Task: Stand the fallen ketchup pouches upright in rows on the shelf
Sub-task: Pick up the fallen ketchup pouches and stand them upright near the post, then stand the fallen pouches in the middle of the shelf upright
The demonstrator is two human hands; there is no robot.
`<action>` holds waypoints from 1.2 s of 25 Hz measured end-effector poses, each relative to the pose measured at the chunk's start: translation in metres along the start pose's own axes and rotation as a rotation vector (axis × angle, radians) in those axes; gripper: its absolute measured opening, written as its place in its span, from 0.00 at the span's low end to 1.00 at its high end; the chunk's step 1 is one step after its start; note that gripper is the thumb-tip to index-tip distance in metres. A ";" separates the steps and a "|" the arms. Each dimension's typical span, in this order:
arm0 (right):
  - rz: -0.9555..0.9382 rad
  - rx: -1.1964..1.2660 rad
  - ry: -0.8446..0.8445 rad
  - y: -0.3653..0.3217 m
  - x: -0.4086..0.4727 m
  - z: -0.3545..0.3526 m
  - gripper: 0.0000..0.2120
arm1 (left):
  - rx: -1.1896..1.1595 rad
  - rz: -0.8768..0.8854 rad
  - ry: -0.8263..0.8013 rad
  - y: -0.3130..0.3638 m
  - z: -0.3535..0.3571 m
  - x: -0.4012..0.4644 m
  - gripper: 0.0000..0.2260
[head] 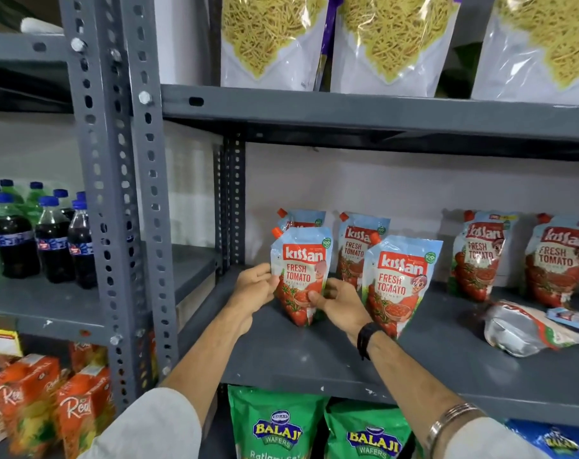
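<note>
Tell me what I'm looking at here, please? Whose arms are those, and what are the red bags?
The camera sits on a person's head, so you see their own two arms reaching out. No robot here. The left hand and right hand hold one ketchup pouch between them, standing it upright on the grey shelf. Five more pouches already stand around it, like the front pouch beside it. At the right, a fallen pouch lies on its side. Nearby shelves hold cola bottles and noodle bags.
</note>
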State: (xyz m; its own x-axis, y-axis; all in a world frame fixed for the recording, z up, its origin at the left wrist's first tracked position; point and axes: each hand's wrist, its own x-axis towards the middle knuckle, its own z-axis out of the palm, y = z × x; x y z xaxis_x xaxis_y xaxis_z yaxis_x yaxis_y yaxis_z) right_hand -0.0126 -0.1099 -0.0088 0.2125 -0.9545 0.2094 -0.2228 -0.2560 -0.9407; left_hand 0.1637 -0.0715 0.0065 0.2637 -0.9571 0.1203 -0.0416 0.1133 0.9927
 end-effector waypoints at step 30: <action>-0.005 -0.660 0.260 0.098 -0.099 -0.440 0.11 | 1.400 0.786 -0.147 0.037 0.434 -0.112 0.18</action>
State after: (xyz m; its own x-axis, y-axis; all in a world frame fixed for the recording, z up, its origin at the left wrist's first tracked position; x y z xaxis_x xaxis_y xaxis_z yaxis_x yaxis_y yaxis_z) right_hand -0.4743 -0.1079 -0.0043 -0.0006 -0.9377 0.3475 -0.7703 -0.2212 -0.5981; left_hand -0.2852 -0.0757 0.0253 -0.3333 -0.8080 0.4859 -0.9403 0.3224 -0.1090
